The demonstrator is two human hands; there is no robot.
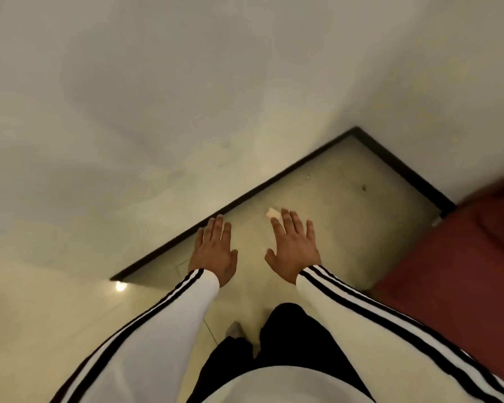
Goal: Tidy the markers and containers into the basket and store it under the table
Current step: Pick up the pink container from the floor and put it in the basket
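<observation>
No marker, container, basket or table shows in the head view. My left hand (214, 251) is stretched out in front of me, palm down, fingers apart and holding nothing. My right hand (294, 245) is held out beside it the same way, also with nothing in it. Both hands hover over a pale tiled floor (332, 216) in a corner of the room. White sleeves with black stripes cover both arms.
Two pale walls (157, 112) meet at a corner, edged by a dark skirting board (245, 199). A dark red piece of furniture (454, 271) stands at the right. A small pale scrap (271, 212) lies on the floor by my right fingertips.
</observation>
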